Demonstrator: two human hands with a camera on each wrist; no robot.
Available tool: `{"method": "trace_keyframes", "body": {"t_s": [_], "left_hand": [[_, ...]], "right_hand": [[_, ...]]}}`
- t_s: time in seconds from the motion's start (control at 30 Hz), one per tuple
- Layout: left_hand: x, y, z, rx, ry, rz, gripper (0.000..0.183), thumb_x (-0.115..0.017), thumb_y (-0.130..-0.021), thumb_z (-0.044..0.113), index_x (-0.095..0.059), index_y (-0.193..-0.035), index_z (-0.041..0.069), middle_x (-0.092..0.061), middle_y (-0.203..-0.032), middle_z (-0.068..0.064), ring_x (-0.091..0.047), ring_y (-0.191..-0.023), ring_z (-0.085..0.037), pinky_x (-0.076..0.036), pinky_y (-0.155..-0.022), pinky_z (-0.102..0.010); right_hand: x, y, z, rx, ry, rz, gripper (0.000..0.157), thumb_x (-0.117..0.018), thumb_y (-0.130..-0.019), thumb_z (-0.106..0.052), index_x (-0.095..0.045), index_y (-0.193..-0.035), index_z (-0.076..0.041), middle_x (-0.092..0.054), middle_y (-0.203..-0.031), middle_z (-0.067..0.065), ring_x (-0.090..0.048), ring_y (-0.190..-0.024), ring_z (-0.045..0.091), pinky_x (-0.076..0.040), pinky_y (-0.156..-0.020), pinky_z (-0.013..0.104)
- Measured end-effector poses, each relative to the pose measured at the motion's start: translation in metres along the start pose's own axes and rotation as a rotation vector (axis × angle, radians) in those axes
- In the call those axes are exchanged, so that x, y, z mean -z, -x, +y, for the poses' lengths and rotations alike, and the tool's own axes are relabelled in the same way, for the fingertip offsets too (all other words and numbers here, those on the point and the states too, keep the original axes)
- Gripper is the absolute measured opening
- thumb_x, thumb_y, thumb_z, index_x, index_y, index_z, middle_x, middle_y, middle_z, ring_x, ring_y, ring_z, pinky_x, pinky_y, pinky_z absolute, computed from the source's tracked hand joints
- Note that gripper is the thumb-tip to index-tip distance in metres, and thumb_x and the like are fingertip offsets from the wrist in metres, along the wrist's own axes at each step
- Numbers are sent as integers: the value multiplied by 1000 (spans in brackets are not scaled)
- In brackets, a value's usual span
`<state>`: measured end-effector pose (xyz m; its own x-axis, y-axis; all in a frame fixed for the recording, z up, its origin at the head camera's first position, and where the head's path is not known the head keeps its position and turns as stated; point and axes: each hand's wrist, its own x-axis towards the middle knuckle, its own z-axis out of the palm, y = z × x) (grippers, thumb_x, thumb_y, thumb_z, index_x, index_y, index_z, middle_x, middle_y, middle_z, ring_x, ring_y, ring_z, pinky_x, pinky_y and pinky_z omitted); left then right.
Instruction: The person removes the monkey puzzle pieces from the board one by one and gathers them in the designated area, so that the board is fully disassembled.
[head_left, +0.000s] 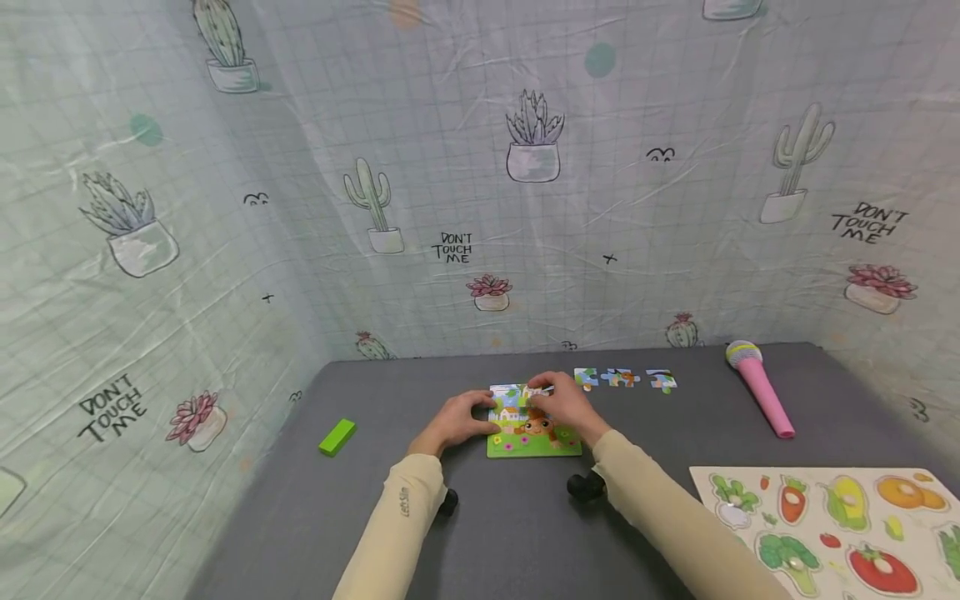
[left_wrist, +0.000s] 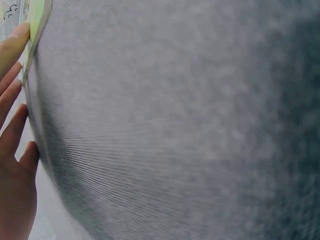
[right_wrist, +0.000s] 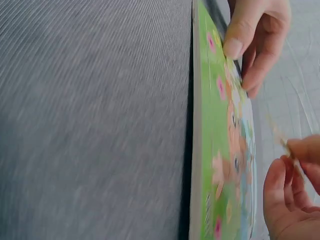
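Note:
A jigsaw puzzle board (head_left: 525, 448) with a green border and a cartoon picture lies on the grey table in the head view. At its left side, my left hand (head_left: 456, 419) rests thumb and fingertips against the edge; the left wrist view shows those fingers (left_wrist: 11, 100) fairly straight. Over the board's far right part is my right hand (head_left: 566, 404). In the right wrist view it pinches a small thin puzzle piece (right_wrist: 289, 148), seen nearly edge-on and held off the board. The piece's printed face is hard to make out.
Several loose puzzle pieces (head_left: 621, 378) lie behind the board to the right. A pink toy microphone (head_left: 765, 396) is farther right, with a vegetable picture board (head_left: 705, 479) at the near right. To the left lies a green block (head_left: 337, 437). A printed curtain (head_left: 585, 250) surrounds the table.

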<state>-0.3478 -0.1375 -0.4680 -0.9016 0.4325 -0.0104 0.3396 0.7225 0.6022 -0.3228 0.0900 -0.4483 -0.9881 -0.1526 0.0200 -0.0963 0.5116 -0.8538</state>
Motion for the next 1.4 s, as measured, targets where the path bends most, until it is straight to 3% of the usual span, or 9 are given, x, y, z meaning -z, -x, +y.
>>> {"method": "trace_keyframes", "body": {"t_s": [0.3,0.57,0.73,0.93,1.03,1.23,1.4], "left_hand": [[-2,2,-4,-23,-6,-5,45,-78,-84,30,-67,-122,9,-50,-145,-8,-40,-137,-31,-33,-113,-49],[-6,7,-6,-27,-1,-15,44,-78,-85,31,-67,-121,10,-51,-144,-7,-41,-137,-31,-34,-112,-50],[-6,8,-6,-31,15,-12,44,-78,-84,30,-68,-121,9,-51,-144,-9,-40,-137,-32,-34,-112,-51],[-4,7,-3,-30,20,3,44,-78,-85,29,-67,-122,9,-50,-145,-9,-40,-137,-32,-33,-112,-51],[-3,6,-2,-24,25,6,43,-78,-85,29,-67,-122,9,-50,-145,-8,-40,-137,-32,-33,-112,-51],[-2,5,0,-23,28,11,42,-78,-85,29,-68,-121,9,-50,-144,-9,-40,-137,-31,-33,-112,-50],[-1,3,0,-9,34,-3,42,-78,-85,29,-68,-121,10,-50,-145,-8,-39,-138,-31,-32,-113,-50]], "right_hand": [[27,15,25,-15,24,36,28,-59,-97,-8,-63,-124,-3,-58,-128,18,-54,-114,36,-50,-87,46],[57,30,49,-99,-5,66,25,-60,-97,-9,-62,-119,3,-60,-119,22,-66,-87,26,-57,-74,38],[71,35,55,-102,24,30,28,-59,-96,-6,-59,-121,6,-56,-122,25,-63,-93,30,-55,-74,40],[77,35,55,-81,52,1,34,-61,-93,-3,-58,-125,6,-52,-129,27,-54,-110,40,-54,-78,42],[78,32,57,-88,56,15,33,-63,-91,-2,-58,-123,5,-54,-125,26,-56,-109,39,-56,-79,40],[80,26,65,-61,172,56,24,-67,-89,-4,-65,-111,2,-61,-114,22,-57,-104,37,-51,-83,48],[78,23,68,-50,231,80,25,-67,-90,-7,-64,-112,2,-62,-112,21,-57,-104,37,-48,-86,51]]}}
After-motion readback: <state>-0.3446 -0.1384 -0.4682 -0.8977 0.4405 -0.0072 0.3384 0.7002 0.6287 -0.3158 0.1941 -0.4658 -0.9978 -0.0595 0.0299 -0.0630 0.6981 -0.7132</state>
